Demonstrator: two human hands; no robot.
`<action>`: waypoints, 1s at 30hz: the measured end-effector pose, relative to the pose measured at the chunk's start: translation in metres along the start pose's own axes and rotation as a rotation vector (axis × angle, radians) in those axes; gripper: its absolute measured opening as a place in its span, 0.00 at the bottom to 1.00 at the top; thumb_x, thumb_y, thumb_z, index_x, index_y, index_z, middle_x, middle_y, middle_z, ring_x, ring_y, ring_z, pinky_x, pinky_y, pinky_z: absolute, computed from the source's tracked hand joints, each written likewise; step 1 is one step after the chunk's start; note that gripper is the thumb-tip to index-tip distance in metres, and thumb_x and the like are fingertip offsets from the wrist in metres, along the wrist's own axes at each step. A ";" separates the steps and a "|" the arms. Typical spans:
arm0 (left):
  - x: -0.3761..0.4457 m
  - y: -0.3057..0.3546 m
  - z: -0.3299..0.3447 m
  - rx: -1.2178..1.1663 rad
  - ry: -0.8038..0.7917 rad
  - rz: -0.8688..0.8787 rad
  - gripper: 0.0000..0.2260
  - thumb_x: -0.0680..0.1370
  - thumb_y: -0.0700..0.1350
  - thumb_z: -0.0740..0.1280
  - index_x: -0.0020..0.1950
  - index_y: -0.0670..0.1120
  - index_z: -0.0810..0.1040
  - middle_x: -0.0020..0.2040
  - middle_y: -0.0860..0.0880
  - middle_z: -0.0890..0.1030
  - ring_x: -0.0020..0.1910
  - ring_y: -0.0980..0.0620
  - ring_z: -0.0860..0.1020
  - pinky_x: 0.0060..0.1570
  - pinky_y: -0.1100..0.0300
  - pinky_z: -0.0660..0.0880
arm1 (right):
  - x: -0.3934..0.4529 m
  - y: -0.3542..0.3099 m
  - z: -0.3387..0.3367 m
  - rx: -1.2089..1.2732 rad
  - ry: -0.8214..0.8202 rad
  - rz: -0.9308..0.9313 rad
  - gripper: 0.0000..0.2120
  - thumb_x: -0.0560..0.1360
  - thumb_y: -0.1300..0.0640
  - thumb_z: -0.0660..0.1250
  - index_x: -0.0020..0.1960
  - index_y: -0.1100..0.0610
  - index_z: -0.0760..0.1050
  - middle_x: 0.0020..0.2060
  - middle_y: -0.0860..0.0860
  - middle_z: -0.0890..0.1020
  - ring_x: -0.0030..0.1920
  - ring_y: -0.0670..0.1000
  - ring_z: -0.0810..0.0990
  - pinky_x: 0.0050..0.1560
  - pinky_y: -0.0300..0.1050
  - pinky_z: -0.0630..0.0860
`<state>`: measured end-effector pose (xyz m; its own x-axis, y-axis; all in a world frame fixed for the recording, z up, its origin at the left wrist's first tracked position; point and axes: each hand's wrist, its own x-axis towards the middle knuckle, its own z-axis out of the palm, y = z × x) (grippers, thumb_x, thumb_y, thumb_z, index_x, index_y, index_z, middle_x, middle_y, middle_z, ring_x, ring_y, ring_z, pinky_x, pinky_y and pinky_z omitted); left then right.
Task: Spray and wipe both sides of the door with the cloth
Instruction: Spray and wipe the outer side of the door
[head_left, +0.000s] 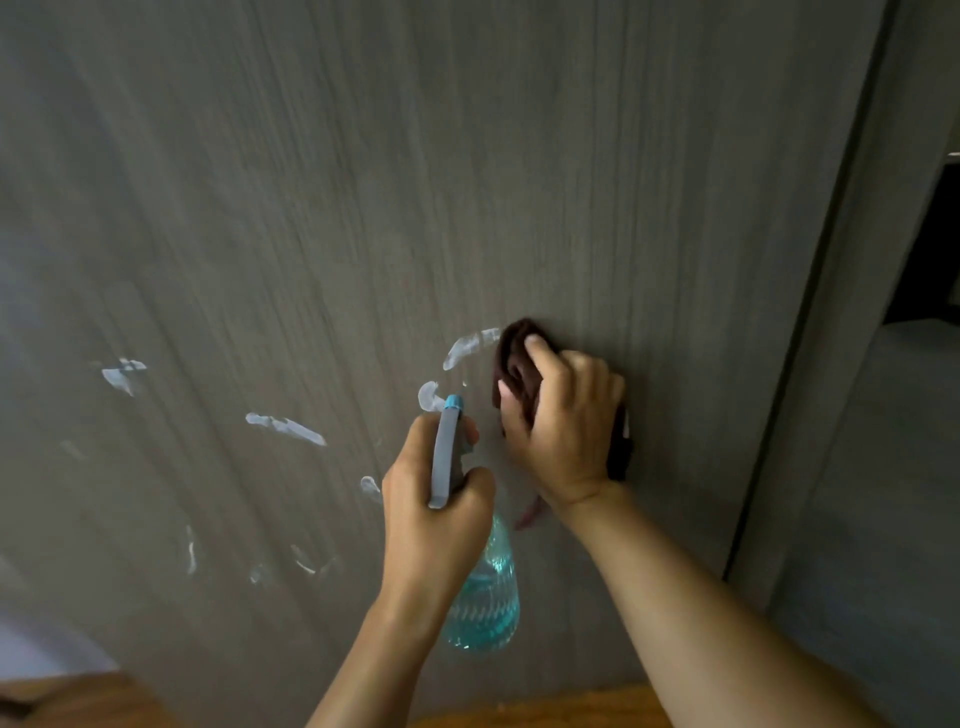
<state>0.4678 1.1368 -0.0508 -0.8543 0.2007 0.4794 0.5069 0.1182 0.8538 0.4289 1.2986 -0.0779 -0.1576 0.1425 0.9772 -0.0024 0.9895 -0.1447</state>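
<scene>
The right hand (563, 423) is pressing a dark brown cloth (517, 364) flat against the grey wood-grain door (311, 208), its fingers (540, 353) curling over the bunched fabric and gripping it. Just below and to the left, the left hand (434, 519) is holding a spray bottle (485, 597) of blue liquid, fingers wrapping tightly around its grey trigger head (445, 452), the blue nozzle tip (453, 401) pointing toward the door. White foam streaks (285, 428) are lying scattered across the door to the left of the cloth. A strip of wooden floor (545, 709) is showing at the bottom.
</scene>
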 end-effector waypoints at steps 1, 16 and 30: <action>0.000 -0.002 -0.002 0.006 0.007 -0.017 0.18 0.71 0.26 0.65 0.49 0.49 0.79 0.39 0.50 0.80 0.32 0.51 0.74 0.31 0.59 0.72 | 0.007 0.002 -0.003 0.011 -0.010 -0.007 0.23 0.79 0.46 0.66 0.69 0.57 0.70 0.51 0.56 0.74 0.48 0.61 0.72 0.47 0.57 0.66; 0.000 0.013 -0.006 -0.017 -0.034 -0.013 0.15 0.71 0.26 0.64 0.45 0.46 0.77 0.37 0.46 0.78 0.30 0.53 0.73 0.28 0.57 0.71 | 0.016 0.025 -0.013 -0.058 0.088 0.076 0.22 0.82 0.45 0.62 0.69 0.59 0.70 0.51 0.58 0.75 0.50 0.61 0.72 0.50 0.58 0.69; -0.012 -0.010 -0.037 0.032 0.100 -0.055 0.17 0.70 0.26 0.66 0.47 0.48 0.79 0.35 0.49 0.78 0.30 0.47 0.72 0.30 0.57 0.71 | 0.060 -0.020 -0.005 -0.032 0.194 0.238 0.23 0.82 0.46 0.64 0.68 0.63 0.75 0.50 0.61 0.78 0.51 0.64 0.75 0.50 0.58 0.68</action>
<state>0.4691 1.0974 -0.0577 -0.8875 0.0952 0.4509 0.4607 0.1575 0.8735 0.4241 1.2877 -0.0155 0.0414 0.3695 0.9283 0.0437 0.9275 -0.3712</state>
